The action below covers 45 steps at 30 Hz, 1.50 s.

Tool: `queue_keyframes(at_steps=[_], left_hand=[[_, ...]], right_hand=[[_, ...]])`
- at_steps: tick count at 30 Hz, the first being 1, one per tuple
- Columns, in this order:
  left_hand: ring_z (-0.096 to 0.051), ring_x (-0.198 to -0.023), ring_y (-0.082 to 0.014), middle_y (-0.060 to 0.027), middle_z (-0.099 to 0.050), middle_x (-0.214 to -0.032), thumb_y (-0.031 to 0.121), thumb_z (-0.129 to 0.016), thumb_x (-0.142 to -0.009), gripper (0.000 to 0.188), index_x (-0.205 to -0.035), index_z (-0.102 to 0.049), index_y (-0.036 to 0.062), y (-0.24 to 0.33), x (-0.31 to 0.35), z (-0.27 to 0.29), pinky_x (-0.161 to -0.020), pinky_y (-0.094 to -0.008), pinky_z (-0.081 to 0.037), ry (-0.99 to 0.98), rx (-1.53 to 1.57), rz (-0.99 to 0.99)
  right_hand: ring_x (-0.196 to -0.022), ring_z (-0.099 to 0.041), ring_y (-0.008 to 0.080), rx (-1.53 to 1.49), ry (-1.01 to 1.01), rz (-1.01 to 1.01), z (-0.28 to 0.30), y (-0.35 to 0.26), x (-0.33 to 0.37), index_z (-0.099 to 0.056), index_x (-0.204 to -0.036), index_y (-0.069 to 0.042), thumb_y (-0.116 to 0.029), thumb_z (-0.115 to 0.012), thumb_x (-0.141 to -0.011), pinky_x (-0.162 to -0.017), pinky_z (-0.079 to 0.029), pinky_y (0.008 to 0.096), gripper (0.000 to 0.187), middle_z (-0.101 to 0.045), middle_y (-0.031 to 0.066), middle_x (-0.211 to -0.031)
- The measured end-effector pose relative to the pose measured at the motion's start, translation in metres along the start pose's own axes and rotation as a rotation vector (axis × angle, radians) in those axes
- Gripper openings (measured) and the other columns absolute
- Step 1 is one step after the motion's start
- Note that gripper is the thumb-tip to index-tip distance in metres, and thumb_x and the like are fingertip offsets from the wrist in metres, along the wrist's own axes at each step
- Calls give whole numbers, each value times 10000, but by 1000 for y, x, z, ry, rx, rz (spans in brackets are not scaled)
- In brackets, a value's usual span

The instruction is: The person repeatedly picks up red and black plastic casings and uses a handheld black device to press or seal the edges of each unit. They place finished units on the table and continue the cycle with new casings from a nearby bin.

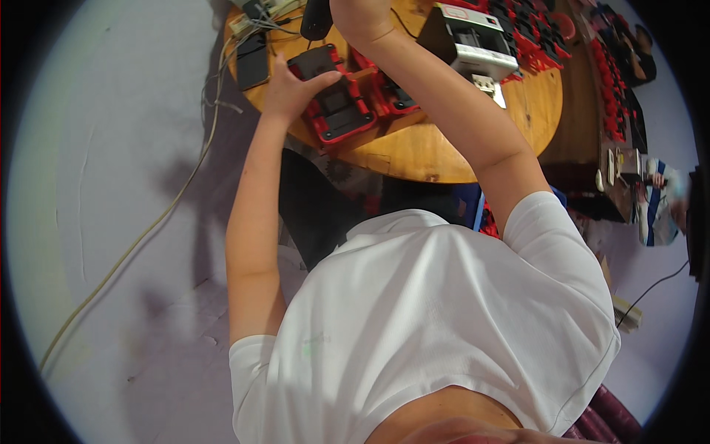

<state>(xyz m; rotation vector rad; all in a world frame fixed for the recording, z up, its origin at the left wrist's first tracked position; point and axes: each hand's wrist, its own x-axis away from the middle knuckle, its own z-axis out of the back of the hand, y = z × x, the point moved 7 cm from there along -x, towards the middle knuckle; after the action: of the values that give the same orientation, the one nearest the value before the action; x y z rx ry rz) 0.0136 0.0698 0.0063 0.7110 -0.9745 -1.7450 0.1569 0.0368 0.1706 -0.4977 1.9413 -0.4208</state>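
Observation:
On the round wooden table, a red-framed black plastic part (342, 111) lies in front of me. My left hand (290, 90) grips its left side, with the thumb stretched over the top and a finger along the outer edge. My right hand (361, 21), partly cut off by the upper edge of the picture, closes on a black power screwdriver (316, 21). The tool stands upright, its thin bit pointing down at the far end of the part. Whether the bit touches a screw is too small to tell. A second red and black part (399, 98) lies just right, partly behind my right forearm.
A silver and black machine (481, 55) stands right on the wooden table (436, 155), with several red and black parts (529, 33) behind it. Cables (259, 26) and a dark flat object (254, 61) lie left. People sit farther right beside another table with red parts (608, 92).

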Motion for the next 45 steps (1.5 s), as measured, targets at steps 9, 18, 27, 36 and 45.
queue_keyframes(at_steps=[9, 18, 27, 36, 45], left_hand=[[-606, -1121, -298, -240, -600, -1199, 504, -888, -561, 1157, -1355, -343, -135, -4, 0, -6, -944, -350, -487, -5, 48, 4], [-624, -1040, -252, -207, -612, -1147, 456, -893, -608, 1010, -1301, -398, -87, -7, 1, -7, -903, -339, -496, 6, 124, 26], [-621, -1034, -229, -177, -608, -1142, 420, -867, -667, 956, -1320, -385, -85, -11, 0, -5, -910, -305, -482, -32, 171, 61], [-610, -1047, -231, -170, -593, -1154, 416, -861, -676, 932, -1317, -394, -73, -11, 1, -5, -912, -312, -481, -25, 143, 71], [-615, -1038, -229, -168, -594, -1152, 419, -860, -678, 919, -1313, -403, -62, 2, 9, -4, -910, -311, -483, -14, 83, 91]], right_hand=[[-624, -513, 59, 23, -78, -39, -11, 14, 7, -455, -1091, -62, -310, -667, -926, -534, -436, 207, 366, -545, 3, -793], [-663, -597, 139, 552, 0, -97, 138, -122, 22, -491, -1053, -42, -327, -639, -937, -576, -497, 283, 342, -590, 74, -830], [-619, -585, 147, 643, 145, 77, 197, -156, 58, -439, -1115, -43, -317, -694, -898, -547, -494, 280, 433, -574, 81, -801], [-622, -558, 151, 558, 150, 132, 199, -146, 64, -426, -1168, -50, -326, -668, -912, -549, -469, 275, 448, -558, 80, -811], [-671, -555, 134, 635, 65, 192, 203, -138, 69, -402, -1231, -45, -252, -641, -930, -570, -465, 265, 437, -553, 70, -842]])
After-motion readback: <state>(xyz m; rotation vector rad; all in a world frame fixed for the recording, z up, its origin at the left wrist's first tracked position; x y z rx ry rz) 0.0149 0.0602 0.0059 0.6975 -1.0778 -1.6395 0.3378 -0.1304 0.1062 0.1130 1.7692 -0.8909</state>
